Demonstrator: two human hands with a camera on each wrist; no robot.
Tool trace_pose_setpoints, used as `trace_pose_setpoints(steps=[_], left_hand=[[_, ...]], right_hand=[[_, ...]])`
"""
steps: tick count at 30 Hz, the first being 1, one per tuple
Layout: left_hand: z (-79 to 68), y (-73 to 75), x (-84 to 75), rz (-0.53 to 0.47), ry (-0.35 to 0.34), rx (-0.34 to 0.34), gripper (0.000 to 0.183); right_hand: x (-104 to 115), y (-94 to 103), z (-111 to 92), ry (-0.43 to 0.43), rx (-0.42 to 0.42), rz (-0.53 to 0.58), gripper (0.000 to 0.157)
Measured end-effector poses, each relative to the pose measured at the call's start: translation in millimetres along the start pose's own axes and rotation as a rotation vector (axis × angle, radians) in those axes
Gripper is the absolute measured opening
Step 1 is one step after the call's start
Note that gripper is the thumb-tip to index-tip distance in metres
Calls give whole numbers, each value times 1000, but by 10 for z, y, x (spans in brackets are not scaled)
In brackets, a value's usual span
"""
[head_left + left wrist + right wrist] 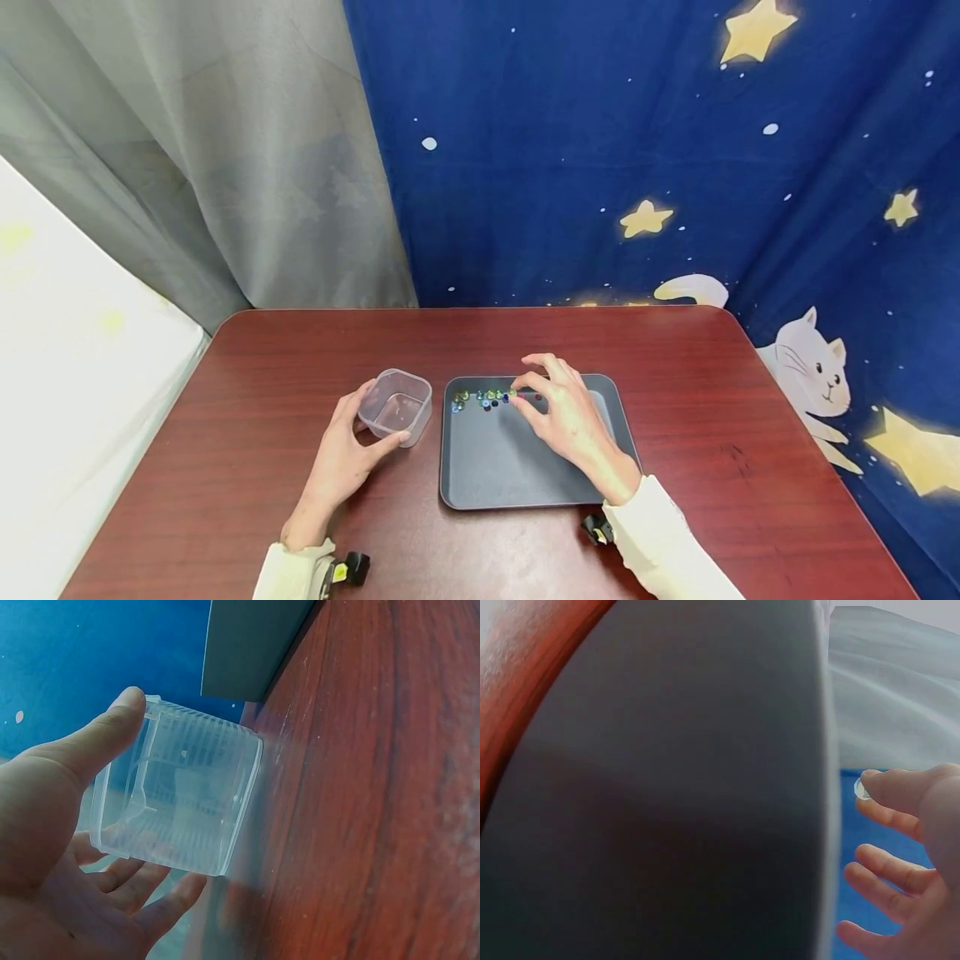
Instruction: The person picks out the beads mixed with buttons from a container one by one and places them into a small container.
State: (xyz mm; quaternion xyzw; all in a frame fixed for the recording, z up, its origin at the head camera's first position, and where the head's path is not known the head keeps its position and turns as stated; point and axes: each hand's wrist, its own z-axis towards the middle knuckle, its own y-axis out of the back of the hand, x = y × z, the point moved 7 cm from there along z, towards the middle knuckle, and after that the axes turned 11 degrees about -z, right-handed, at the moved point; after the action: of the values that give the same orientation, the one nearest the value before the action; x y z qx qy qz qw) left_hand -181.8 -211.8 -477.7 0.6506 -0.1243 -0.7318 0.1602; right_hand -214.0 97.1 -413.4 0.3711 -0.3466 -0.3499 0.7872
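Note:
My left hand grips a clear plastic tub, its thumb on the near rim and its fingers round the left side. The tub's open top faces up in the head view, and nothing shows inside it. In the left wrist view the tub has its base right at the tabletop. Over the grey tray, my right hand pinches a small clear marble between thumb and index finger. Its other fingers are spread. Several coloured glass marbles lie along the far part of the tray, left of that hand.
A brown wooden table carries the tray and tub. Behind it hang a grey curtain and a blue star-patterned curtain. The tray's raised wall stands close in the right wrist view.

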Motion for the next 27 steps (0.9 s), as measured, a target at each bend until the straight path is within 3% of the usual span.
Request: trace_pose_setpoints(steps=[17,27], left_hand=[[-4,-11,23,-23,-7,-3,94],[10,-8,27,-16,12,13,95]], right_hand=[[131,-95,28,0,51,19,10],[200,-111,47,2,40,36,13]])
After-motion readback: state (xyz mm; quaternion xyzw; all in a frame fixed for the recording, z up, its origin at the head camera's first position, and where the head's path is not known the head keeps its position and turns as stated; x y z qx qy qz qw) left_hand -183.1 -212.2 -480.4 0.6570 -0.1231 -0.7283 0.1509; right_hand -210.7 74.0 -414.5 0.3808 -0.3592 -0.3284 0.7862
